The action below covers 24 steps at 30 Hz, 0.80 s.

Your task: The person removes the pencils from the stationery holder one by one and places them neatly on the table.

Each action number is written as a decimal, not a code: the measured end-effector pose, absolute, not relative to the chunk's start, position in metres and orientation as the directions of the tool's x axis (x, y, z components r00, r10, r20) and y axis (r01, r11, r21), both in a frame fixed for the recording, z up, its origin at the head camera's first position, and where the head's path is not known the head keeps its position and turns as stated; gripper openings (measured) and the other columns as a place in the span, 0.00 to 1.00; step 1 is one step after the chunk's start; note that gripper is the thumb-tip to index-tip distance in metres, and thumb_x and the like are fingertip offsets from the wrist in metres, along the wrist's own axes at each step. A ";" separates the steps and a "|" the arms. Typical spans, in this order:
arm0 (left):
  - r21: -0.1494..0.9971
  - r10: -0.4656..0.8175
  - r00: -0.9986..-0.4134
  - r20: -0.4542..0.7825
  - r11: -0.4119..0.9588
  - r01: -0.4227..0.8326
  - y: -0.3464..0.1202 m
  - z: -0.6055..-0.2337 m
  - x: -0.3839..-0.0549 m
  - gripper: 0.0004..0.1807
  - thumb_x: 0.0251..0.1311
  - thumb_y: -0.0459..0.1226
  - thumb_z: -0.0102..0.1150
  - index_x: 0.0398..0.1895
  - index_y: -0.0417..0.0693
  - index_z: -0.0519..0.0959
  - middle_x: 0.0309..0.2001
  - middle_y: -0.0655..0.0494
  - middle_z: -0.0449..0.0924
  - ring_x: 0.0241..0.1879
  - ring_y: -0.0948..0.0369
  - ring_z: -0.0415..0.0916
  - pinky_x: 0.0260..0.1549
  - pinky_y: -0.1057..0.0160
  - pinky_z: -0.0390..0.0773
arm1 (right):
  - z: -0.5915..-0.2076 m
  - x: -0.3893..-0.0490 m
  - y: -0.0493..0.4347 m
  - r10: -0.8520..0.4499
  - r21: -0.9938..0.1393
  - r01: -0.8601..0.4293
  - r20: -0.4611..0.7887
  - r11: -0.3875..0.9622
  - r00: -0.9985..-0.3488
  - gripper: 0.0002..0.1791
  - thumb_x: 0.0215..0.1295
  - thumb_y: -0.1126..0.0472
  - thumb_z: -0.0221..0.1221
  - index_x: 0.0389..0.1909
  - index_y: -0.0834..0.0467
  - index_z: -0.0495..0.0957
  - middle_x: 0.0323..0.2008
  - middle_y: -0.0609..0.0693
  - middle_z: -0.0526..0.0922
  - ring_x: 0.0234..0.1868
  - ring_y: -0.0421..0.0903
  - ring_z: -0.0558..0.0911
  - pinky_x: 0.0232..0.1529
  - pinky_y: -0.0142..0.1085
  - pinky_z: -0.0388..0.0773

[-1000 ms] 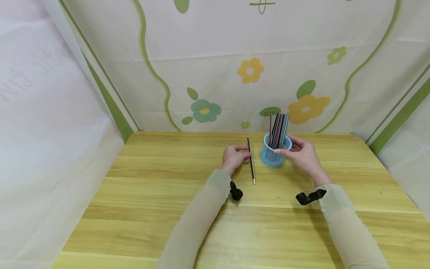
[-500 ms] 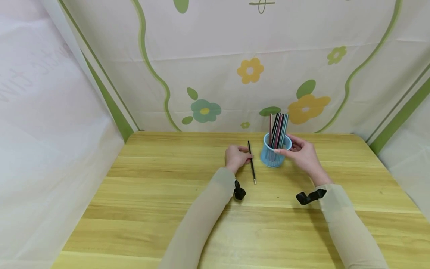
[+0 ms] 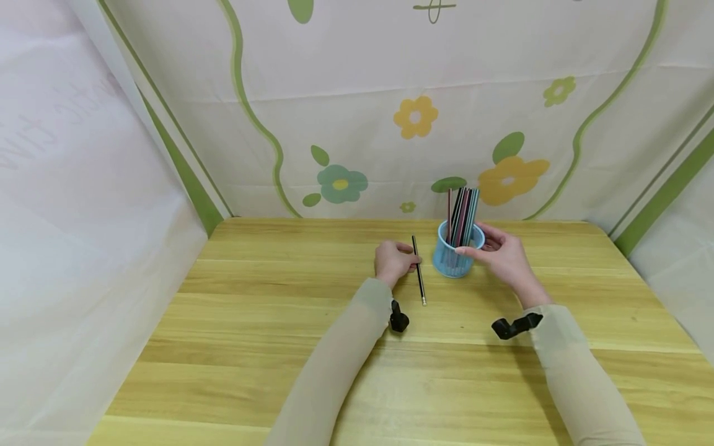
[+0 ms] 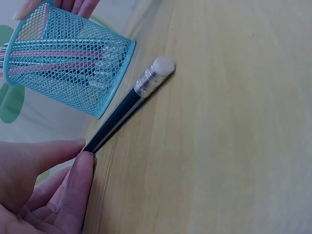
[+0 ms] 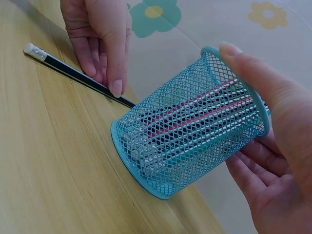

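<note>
My left hand [image 3: 393, 261] pinches a black pencil [image 3: 421, 286] between thumb and fingers, near its middle. The pencil lies along the wood top, its white eraser [image 4: 163, 66] in a silver ferrule pointing toward me. To its right stands a light blue mesh pencil cup [image 3: 445, 261], upright. Several pencils [image 3: 464, 210] in black, dark red and pale blue lean inside it, their tops above the rim. My right hand [image 3: 509, 261] holds the cup from the right, thumb at the near side of the rim and fingers behind; the right wrist view shows the fingers curving round the mesh [image 5: 185, 131].
The wooden table [image 3: 251, 359] reaches back to a white cloth wall [image 3: 346, 74] printed with flowers and green lines. More white cloth hangs on the left [image 3: 72, 248] and right sides. Each sleeve cuff carries a small black camera mount [image 3: 399, 319].
My left hand has shifted slightly right, and the pencil's far end has come a little nearer. The right hand and cup have stayed in place.
</note>
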<state>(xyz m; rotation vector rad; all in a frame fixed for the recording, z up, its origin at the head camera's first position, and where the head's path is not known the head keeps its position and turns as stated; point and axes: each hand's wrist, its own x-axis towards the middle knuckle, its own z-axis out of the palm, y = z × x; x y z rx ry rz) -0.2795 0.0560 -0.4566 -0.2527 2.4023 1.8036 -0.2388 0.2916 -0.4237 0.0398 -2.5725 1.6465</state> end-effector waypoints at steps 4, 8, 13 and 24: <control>0.934 -0.054 -0.979 -0.196 0.295 -0.203 0.055 -0.457 -0.280 0.11 0.52 0.31 0.79 0.39 0.41 0.88 0.24 0.57 0.83 0.21 0.62 0.83 0.22 0.67 0.84 | -0.424 -0.239 0.293 0.019 -0.907 -0.076 0.092 0.413 -0.996 0.46 0.61 0.49 0.73 0.76 0.58 0.64 0.68 0.61 0.72 0.64 0.55 0.76 0.50 0.20 0.76; 0.928 -0.053 -0.976 -0.210 0.302 -0.216 0.055 -0.456 -0.281 0.12 0.52 0.32 0.79 0.40 0.42 0.88 0.22 0.57 0.83 0.21 0.62 0.84 0.23 0.66 0.85 | -0.424 -0.239 0.293 0.018 -0.910 -0.075 0.090 0.408 -0.996 0.46 0.61 0.49 0.73 0.76 0.57 0.64 0.68 0.60 0.72 0.64 0.54 0.76 0.50 0.21 0.77; 0.926 -0.049 -0.974 -0.223 0.300 -0.227 0.055 -0.454 -0.280 0.13 0.51 0.32 0.80 0.40 0.42 0.88 0.22 0.57 0.83 0.21 0.62 0.84 0.23 0.66 0.85 | -0.424 -0.239 0.293 0.018 -0.909 -0.074 0.089 0.410 -0.996 0.46 0.61 0.49 0.73 0.76 0.57 0.64 0.69 0.60 0.72 0.65 0.54 0.75 0.51 0.21 0.76; 0.939 -0.024 -0.975 -0.220 0.267 -0.218 0.052 -0.453 -0.279 0.13 0.51 0.33 0.80 0.40 0.40 0.88 0.24 0.57 0.84 0.23 0.60 0.85 0.25 0.66 0.85 | -0.427 -0.241 0.295 0.012 -0.913 -0.078 0.090 0.400 -0.996 0.46 0.61 0.50 0.73 0.77 0.56 0.63 0.69 0.60 0.71 0.65 0.54 0.75 0.50 0.21 0.77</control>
